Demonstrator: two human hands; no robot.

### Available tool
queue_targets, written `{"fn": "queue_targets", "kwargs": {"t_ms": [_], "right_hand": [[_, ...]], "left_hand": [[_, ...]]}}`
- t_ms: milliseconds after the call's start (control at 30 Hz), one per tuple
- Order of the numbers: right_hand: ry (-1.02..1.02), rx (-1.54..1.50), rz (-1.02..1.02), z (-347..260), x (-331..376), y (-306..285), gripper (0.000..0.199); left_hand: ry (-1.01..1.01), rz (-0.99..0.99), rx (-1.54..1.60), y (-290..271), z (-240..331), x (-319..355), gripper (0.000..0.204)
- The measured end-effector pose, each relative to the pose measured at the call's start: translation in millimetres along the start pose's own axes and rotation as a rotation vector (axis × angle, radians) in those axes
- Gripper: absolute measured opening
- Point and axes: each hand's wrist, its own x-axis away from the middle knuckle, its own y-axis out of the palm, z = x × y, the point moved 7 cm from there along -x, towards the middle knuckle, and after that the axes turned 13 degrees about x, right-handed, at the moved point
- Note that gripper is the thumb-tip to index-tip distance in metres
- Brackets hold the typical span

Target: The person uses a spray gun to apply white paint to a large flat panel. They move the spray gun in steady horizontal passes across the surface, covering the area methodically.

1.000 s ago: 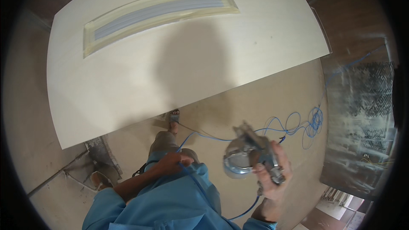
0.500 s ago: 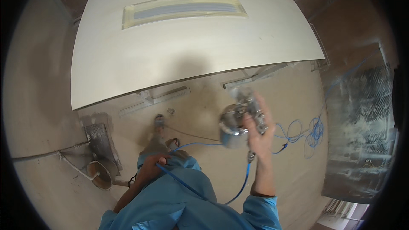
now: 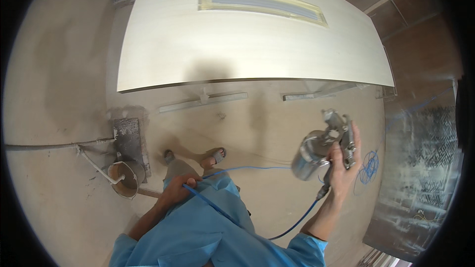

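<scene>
Near the white panel (image 3: 255,47): right hand (image 3: 342,170) gripping a metal spray gun (image 3: 319,147); left hand (image 3: 181,186) closed around blue hose (image 3: 208,201).

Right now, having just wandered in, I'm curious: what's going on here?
A person in a loose blue garment is holding a shiny metal spray gun with a round cup in the right hand. The left hand, near the waist, grips a thin blue hose; blue hose also joins the gun's handle. Ahead is a large, flat white panel with a long grey strip framed in pale yellow. The gun is apart from the panel, short of its near edge.
</scene>
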Motion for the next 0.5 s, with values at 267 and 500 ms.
{"fn": "queue_targets", "kwargs": {"t_ms": [267,500], "right_hand": [[-0.039,-0.254,-0.314,-144,142,162,0.055],[-0.25,-0.332,-0.537,-263,230,283,0.055]], "left_hand": [[0.081,0.034,0.071,-142,-49,101,0.094],[-0.008,0.093,0.135,-259,-109,182,0.078]]}}
